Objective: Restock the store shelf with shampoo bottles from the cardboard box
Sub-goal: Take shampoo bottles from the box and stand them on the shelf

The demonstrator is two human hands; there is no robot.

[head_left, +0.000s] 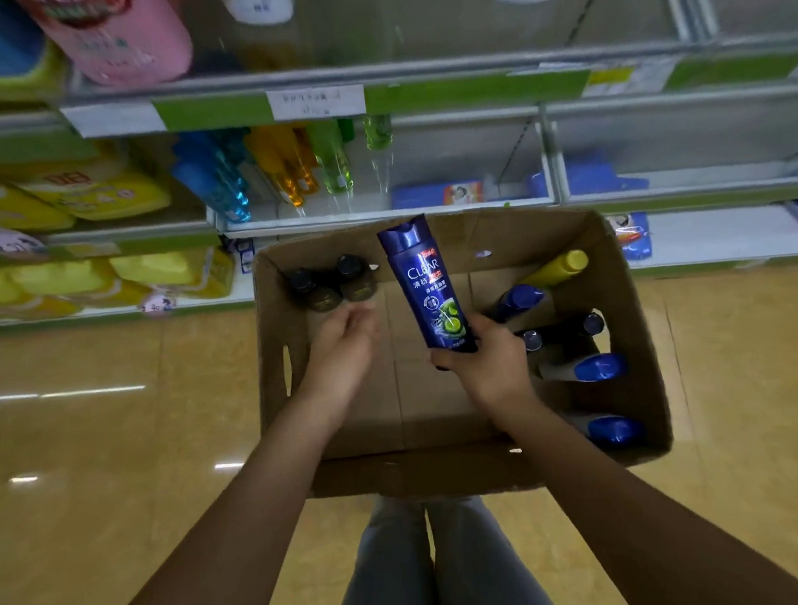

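Note:
An open cardboard box (277,359) stands on the floor in front of the shelf. My right hand (485,364) grips the base of a dark blue Clear shampoo bottle (427,285), held upright above the box. My left hand (343,345) hovers open over the box's left half, just below two dark bottles (333,283) standing in the far left corner. Several more bottles lie along the right wall: a yellow-capped one (559,266) and blue-capped ones (598,367). The middle shelf (475,201) behind the box holds coloured bottles on its left.
Yellow refill pouches (93,197) fill the shelves at left. A pink bottle (123,37) stands on the top shelf. Blue packets (436,194) lie on the middle shelf. Tan tiled floor (110,420) surrounds the box. My legs (432,571) stand at its near side.

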